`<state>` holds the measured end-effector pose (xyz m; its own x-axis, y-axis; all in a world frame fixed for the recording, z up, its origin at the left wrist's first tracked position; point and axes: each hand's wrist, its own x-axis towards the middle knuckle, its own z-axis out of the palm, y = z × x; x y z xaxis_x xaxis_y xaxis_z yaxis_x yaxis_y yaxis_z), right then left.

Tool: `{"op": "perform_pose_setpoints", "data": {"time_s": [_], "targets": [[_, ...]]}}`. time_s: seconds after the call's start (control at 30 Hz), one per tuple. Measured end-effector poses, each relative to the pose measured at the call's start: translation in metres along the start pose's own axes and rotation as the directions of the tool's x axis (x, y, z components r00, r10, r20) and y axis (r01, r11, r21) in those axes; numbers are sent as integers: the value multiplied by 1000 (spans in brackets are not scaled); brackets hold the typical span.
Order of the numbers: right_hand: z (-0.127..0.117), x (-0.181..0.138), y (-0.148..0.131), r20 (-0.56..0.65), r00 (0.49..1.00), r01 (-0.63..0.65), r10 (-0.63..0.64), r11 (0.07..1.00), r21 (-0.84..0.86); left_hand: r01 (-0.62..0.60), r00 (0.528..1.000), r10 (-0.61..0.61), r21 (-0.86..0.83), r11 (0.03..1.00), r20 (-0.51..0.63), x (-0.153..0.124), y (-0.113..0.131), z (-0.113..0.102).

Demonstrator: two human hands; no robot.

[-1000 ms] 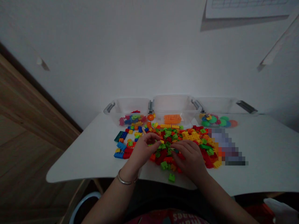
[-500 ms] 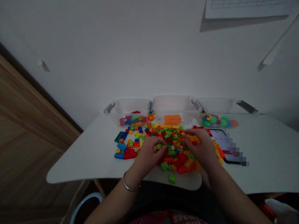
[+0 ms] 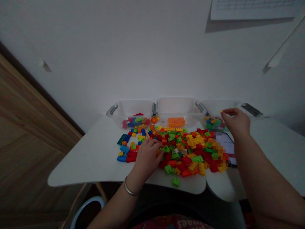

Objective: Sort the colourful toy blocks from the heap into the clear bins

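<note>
A heap of loose toy building bricks (image 3: 176,156) in green, red, orange and yellow covers the middle of the white table. My left hand (image 3: 149,156) rests at the heap's left side, fingers curved and thumb apart, touching bricks; an orange bit shows between thumb and fingers, though whether it is gripped is unclear. My right hand (image 3: 235,122) is raised over the right clear bin (image 3: 221,106), fingertips pinched on a small yellow piece (image 3: 222,111), mostly hidden. Inside that bin lie green, blue, yellow and pink pieces (image 3: 212,122).
The middle clear bin (image 3: 177,105) holds orange pieces (image 3: 176,121); the left clear bin (image 3: 134,106) holds mixed colored pieces. An orange ball-like piece (image 3: 154,120) sits between them. A phone (image 3: 225,144) lies right of the heap. One green brick (image 3: 175,182) is near the table's front edge.
My right hand has left the heap, moving up and right to the right bin with a small yellow piece. Yellow and green bricks it covered now show. My left hand has shifted slightly.
</note>
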<state>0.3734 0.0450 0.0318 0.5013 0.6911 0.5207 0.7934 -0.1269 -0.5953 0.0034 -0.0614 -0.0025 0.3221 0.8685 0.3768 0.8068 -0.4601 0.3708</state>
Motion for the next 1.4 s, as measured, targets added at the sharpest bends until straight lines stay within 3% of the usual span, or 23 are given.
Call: {"op": "perform_pose_setpoints", "data": {"time_s": [0.13, 0.23, 0.33, 0.43, 0.53, 0.6, 0.7, 0.8, 0.93, 1.1, 1.2, 1.4], "targets": [[3, -4, 2, 28, 999, -26, 30, 990, -136, -17, 999, 17, 2, 1000, 31, -1, -1, 3], [-2, -7, 0, 74, 997, -5, 16, 989, -145, -17, 999, 16, 14, 1000, 33, -1, -2, 3], [-11, -16, -8, 98, 990, 105, -99, 992, -64, -17, 1000, 16, 20, 1000, 26, -2, -2, 2], [-22, -42, -26, 22, 954, 299, -299, 954, 29, -19, 999, 18, 27, 999, 29, -1, -2, 1], [-31, -88, -50, -6, 838, 538, -546, 823, 179, -6, 999, 4, 45, 999, 38, -1, -2, 0], [-33, -124, -63, 104, 736, 626, -669, 730, 275, -1, 999, -1, 59, 998, 35, -1, -2, 0], [-29, -168, -74, 245, 562, 651, -790, 605, 460, -8, 1000, 6, 67, 998, 31, -1, -2, -1], [-24, -189, -74, 278, 468, 646, -839, 540, 540, -16, 1000, 14, 70, 997, 26, -2, -2, -2], [-23, -196, -70, 293, 466, 622, -835, 545, 562, -32, 999, 31, 75, 997, 7, -3, -2, -3], [-26, -211, -72, 356, 373, 623, -857, 515, 588, -30, 1000, 29, 76, 997, 4, -3, -3, -1], [-20, -222, -74, 381, 353, 633, -855, 518, 576, -24, 1000, 23, 74, 997, 4, -2, -2, -1], [-6, -224, -71, 250, 347, 750, -904, 428, 504, -15, 1000, 16, 81, 997, -13, -2, -2, -2]]}}
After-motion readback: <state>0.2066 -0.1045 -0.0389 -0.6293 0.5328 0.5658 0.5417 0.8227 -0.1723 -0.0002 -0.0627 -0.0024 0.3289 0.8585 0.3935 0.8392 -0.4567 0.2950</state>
